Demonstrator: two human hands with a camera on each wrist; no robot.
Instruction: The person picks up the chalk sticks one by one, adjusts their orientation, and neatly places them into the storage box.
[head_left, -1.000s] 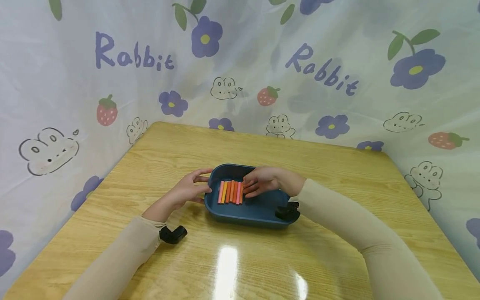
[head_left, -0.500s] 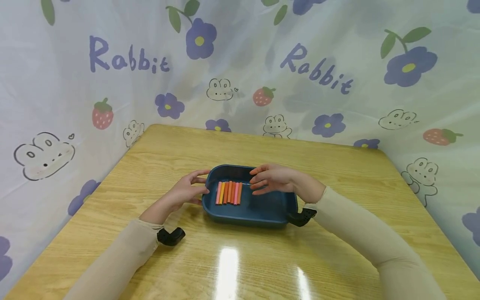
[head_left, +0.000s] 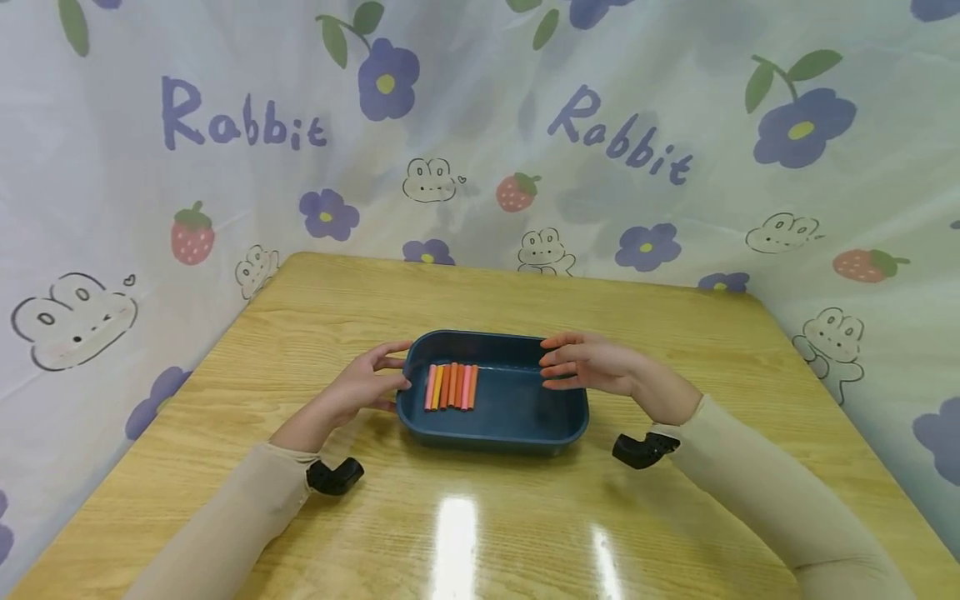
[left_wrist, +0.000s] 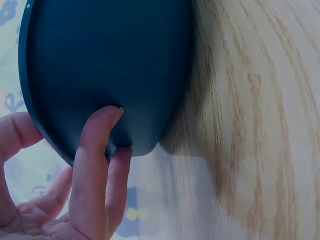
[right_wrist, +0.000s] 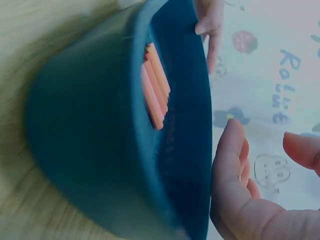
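Observation:
A dark blue rounded tray (head_left: 525,408) stands on the table in the head view. Against its left side lies a row of several slim pink, yellow and orange crayon-like sticks (head_left: 452,386), side by side. My left hand (head_left: 360,387) touches the tray's left end from outside, its fingers spread along the wall; the left wrist view shows fingertips (left_wrist: 102,120) against the blue wall. My right hand (head_left: 596,367) hovers by the right end of the tray with loose fingers and nothing in them. The right wrist view shows the sticks (right_wrist: 156,95) inside past the near wall.
The light wooden table (head_left: 360,533) extends around the tray. A white cloth (head_left: 465,100) with rabbits, flowers and strawberries hangs behind and at both sides. Black curved pieces sit at the left wrist (head_left: 335,476) and right wrist (head_left: 645,450).
My right hand has drawn away from the sticks to the tray's right end, its fingers coming apart. The left hand stays against the tray. The row of sticks remains in place.

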